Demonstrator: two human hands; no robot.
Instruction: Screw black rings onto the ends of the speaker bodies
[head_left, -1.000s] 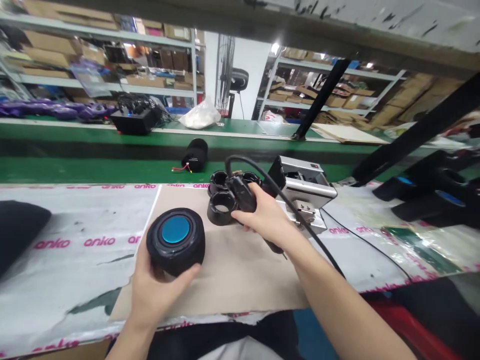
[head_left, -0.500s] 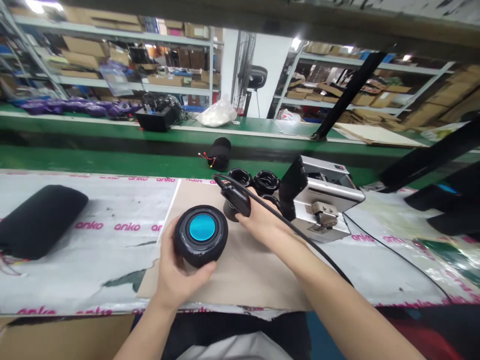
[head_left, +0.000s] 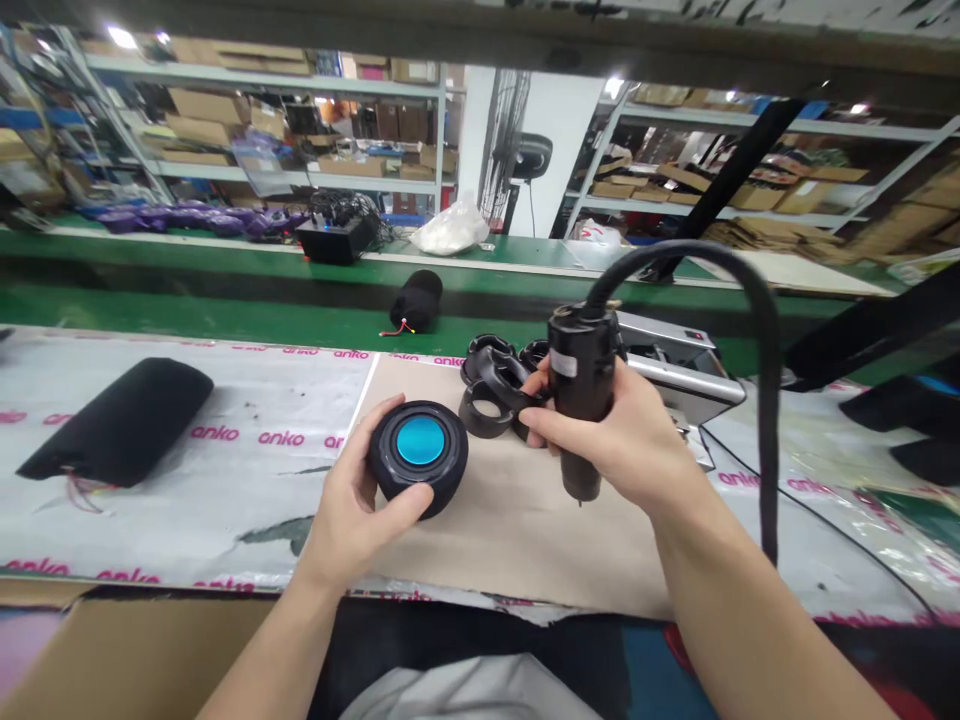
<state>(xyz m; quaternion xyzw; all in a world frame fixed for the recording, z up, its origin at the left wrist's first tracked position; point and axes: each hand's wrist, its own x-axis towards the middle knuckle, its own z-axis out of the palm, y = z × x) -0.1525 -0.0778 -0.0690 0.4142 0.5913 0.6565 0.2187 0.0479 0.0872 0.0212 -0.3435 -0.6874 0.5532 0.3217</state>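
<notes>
A round black speaker (head_left: 418, 458) with a blue centre is being held over the tan paper sheet (head_left: 525, 560) by the left hand (head_left: 349, 505) (whether it touches the sheet, I cannot tell), the fingers curling round its rim and the thumb pressing on the lower edge of its face. The right hand (head_left: 611, 430) is gripping a black corded electric screwdriver (head_left: 581, 375) upright, its fingers wrapped round the barrel, the tip pointing down and the thick black cord (head_left: 767, 420) arching over to the right. Just beside those fingers, a cluster of black ring-shaped parts (head_left: 484, 410) is sitting on the sheet, with a silver machine (head_left: 675, 365) behind them. A black fabric-covered cylinder (head_left: 120, 425) is lying on the anko-printed plastic sheeting (head_left: 225, 520) to the left, and a similar one (head_left: 416, 300), trailing red wire, is sitting on the green conveyor (head_left: 225, 320) beyond.
</notes>
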